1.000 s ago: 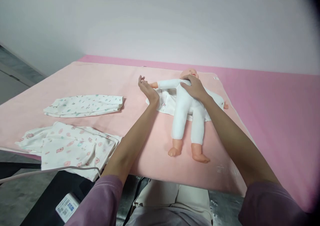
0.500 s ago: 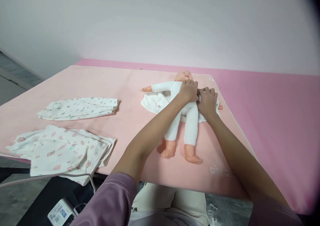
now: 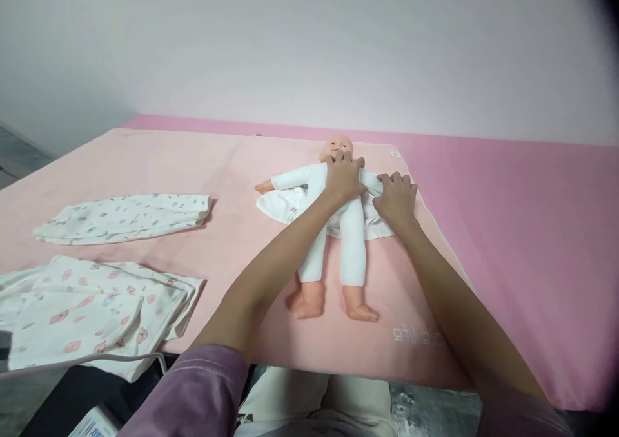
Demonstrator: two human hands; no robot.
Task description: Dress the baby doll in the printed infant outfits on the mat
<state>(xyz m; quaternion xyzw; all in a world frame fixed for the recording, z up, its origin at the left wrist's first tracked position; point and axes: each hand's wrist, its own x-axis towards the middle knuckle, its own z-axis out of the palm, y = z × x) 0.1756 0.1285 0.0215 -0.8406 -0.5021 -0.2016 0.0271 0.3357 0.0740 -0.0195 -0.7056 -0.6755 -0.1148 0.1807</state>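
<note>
A baby doll (image 3: pixel 355 243) in a white suit lies on its back, head away from me, with bare hands and feet. My left hand (image 3: pixel 345 178) is curled over its chest and shoulder, just below the chin. My right hand (image 3: pixel 396 198) is closed around the doll's arm on the right, hiding the end of that arm. Beneath the doll's torso a white garment (image 3: pixel 276 205) is spread out, showing on both sides.
A folded white garment with small green prints (image 3: pixel 126 218) lies to the left. Nearer me, a white garment with pink prints (image 3: pixel 82 314) hangs over the pink mat's (image 3: pixel 232 166) front edge. A cable (image 3: pixel 120 358) and a white device (image 3: pixel 94 424) are at the lower left.
The view has shifted, so everything sits further left. My hands have moved apart: the left lies over the chest, the right is further out along the doll's arm.
</note>
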